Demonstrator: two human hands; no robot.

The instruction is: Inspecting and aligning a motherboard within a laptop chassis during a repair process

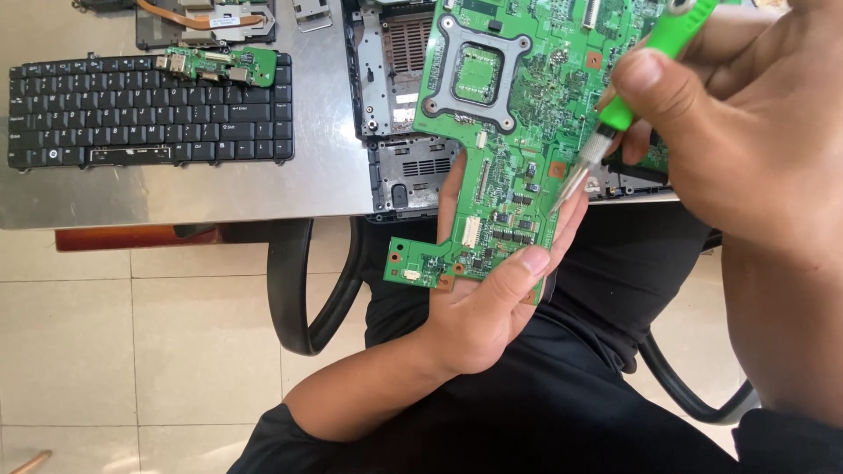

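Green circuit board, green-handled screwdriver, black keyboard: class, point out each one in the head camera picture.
Green circuit board (505, 132), head view, on its component-covered face below the square socket.
Green-handled screwdriver (634, 95), head view, on the green handle near the metal shaft.
Black keyboard (132, 123), head view, on the middle rows of keys.

Two bare hands are seen: one left hand (479, 303) and one right hand (746, 132). One green-handled screwdriver (628, 96) is counted. Two green circuit boards are shown: one large board (518, 114) and one small board (224, 63). One black keyboard (140, 118) is seen, and one opened laptop base (395, 96). One metal table (176, 193) is present.
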